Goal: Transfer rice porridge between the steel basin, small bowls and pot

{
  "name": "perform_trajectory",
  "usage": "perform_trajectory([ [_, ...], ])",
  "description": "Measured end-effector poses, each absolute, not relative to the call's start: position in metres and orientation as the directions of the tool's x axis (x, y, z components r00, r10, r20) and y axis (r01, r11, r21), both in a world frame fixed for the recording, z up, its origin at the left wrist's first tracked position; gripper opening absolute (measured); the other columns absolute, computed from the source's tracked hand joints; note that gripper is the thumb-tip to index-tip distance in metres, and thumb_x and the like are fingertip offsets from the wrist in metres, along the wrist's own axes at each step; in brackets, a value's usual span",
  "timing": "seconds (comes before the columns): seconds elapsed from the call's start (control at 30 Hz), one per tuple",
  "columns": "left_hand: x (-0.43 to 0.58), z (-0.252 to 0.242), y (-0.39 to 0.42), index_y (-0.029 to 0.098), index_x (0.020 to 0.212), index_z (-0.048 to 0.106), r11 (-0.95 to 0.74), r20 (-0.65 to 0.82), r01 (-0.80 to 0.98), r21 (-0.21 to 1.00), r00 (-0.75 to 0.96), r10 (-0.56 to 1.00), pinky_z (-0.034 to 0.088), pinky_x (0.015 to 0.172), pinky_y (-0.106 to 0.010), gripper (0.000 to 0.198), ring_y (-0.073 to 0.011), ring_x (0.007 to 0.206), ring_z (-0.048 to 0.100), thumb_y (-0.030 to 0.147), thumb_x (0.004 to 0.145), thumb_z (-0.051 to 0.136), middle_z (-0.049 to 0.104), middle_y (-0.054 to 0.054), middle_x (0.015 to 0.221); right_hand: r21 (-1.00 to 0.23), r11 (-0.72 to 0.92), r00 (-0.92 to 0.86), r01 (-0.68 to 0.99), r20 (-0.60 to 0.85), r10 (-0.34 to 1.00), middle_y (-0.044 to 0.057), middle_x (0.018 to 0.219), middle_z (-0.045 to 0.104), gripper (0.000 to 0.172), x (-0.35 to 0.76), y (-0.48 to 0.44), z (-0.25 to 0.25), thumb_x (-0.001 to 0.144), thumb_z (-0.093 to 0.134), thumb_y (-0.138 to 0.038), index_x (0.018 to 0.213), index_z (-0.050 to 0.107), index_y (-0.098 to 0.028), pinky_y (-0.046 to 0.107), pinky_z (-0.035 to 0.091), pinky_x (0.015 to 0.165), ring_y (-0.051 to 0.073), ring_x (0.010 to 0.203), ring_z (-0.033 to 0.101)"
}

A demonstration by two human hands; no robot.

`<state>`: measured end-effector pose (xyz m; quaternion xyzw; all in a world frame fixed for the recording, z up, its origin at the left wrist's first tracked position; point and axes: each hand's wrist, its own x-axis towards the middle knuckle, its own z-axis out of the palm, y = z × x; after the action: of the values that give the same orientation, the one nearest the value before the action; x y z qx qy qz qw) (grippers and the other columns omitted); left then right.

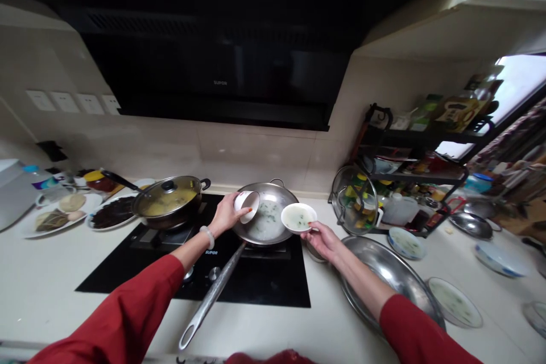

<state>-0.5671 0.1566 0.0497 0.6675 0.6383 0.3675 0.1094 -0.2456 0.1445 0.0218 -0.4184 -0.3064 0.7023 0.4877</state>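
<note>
Tilted cup (pixel 247 203) in left hand (pixel 225 215)

you have two hands at work, your left hand (pixel 225 213) and your right hand (pixel 323 240), and each holds one of two small white bowls, the tipped bowl (pixel 246 205) and the filled bowl (pixel 298 217). on the one black hob (pixel 256 278) stand two pans, the open steel pan (pixel 267 219) with its single long handle and the lidded pan (pixel 170 202). you can also count two plates of food at far left (pixel 60 213) (pixel 111 213), one big steel basin (pixel 390 281), one glass lid (pixel 354 200) propped against one black rack (pixel 409 142), and two shallow dishes at right (pixel 406 243) (pixel 454 301).
</note>
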Motion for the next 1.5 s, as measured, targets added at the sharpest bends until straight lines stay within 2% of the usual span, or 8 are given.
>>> perform_trajectory([
  [0.23,-0.564,0.044,0.166,0.014,0.121,0.053,-0.243,0.428,0.829,0.504,0.004,0.904,0.046,0.093,-0.041,0.058,-0.0266,0.102,0.058,0.038,0.072,0.073,0.06,-0.012,0.108,-0.923,-0.312,-0.139,-0.223,-0.287,0.948,0.003,0.059,0.06,0.018,-0.269,0.192,0.024,0.066,0.067,-0.016,0.082,0.059,-0.014,0.023,0.048,0.044,0.014,0.047,0.058],
  [0.47,-0.561,0.038,0.172,0.015,0.129,0.047,-0.337,0.456,0.87,0.361,0.151,0.877,0.045,0.092,-0.042,0.069,-0.0278,0.104,0.054,0.042,0.072,0.074,0.054,-0.013,0.114,-0.982,-0.187,-0.118,0.007,-0.186,0.975,-0.002,0.067,0.062,0.059,-0.286,0.214,0.039,0.065,0.071,-0.018,0.121,0.054,-0.019,0.024,0.046,0.049,0.011,0.047,0.053],
  [0.53,-0.56,0.043,0.169,0.016,0.133,0.043,-0.384,0.458,0.883,0.272,0.232,0.858,0.044,0.094,-0.043,0.071,-0.0283,0.106,0.051,0.039,0.073,0.074,0.052,-0.014,0.117,-0.981,-0.074,-0.141,0.181,-0.101,0.985,0.001,0.08,0.064,0.066,-0.288,0.216,0.048,0.067,0.07,-0.019,0.13,0.049,-0.021,0.026,0.047,0.055,0.01,0.051,0.053],
  [0.6,-0.559,0.051,0.163,0.019,0.136,0.039,-0.425,0.446,0.888,0.174,0.313,0.839,0.044,0.094,-0.043,0.071,-0.0281,0.107,0.049,0.035,0.075,0.072,0.05,-0.013,0.12,-0.873,0.161,-0.227,0.46,0.06,0.972,0.007,0.098,0.061,0.07,-0.289,0.214,0.06,0.071,0.067,-0.022,0.137,0.044,-0.022,0.029,0.049,0.064,0.012,0.061,0.055],
  [0.7,-0.557,0.062,0.156,0.024,0.139,0.033,-0.468,0.402,0.881,0.068,0.405,0.821,0.046,0.092,-0.042,0.069,-0.0281,0.111,0.045,0.031,0.08,0.067,0.048,-0.012,0.122,-0.519,0.472,-0.432,0.712,0.206,0.878,0.012,0.117,0.049,0.074,-0.291,0.209,0.076,0.079,0.06,-0.026,0.146,0.031,-0.023,0.034,0.047,0.08,0.018,0.081,0.057],
  [0.8,-0.557,0.068,0.153,0.026,0.14,0.029,-0.491,0.364,0.871,0.024,0.449,0.816,0.05,0.086,-0.04,0.066,-0.0292,0.118,0.04,0.03,0.083,0.062,0.046,-0.013,0.126,-0.315,0.572,-0.542,0.757,0.186,0.82,0.013,0.124,0.041,0.077,-0.295,0.203,0.085,0.084,0.056,-0.026,0.151,0.019,-0.028,0.037,0.045,0.084,0.02,0.086,0.056],
  [0.93,-0.559,0.071,0.155,0.025,0.143,0.027,-0.513,0.364,0.858,-0.017,0.483,0.797,0.053,0.081,-0.039,0.066,-0.0312,0.12,0.038,0.03,0.085,0.059,0.044,-0.015,0.128,-0.201,0.612,-0.585,0.765,0.18,0.791,0.014,0.127,0.037,0.08,-0.3,0.198,0.089,0.084,0.055,-0.021,0.152,0.014,-0.031,0.038,0.046,0.082,0.02,0.084,0.059],
  [1.5,-0.552,0.087,0.148,0.021,0.143,0.026,-0.53,0.37,0.842,-0.1,0.526,0.765,0.049,0.084,-0.04,0.067,-0.0318,0.118,0.038,0.028,0.085,0.06,0.045,-0.016,0.126,-0.1,0.595,-0.577,0.797,0.162,0.8,0.017,0.137,0.034,0.081,-0.297,0.19,0.107,0.085,0.054,-0.021,0.153,0.011,-0.031,0.041,0.048,0.082,0.028,0.091,0.063],
])
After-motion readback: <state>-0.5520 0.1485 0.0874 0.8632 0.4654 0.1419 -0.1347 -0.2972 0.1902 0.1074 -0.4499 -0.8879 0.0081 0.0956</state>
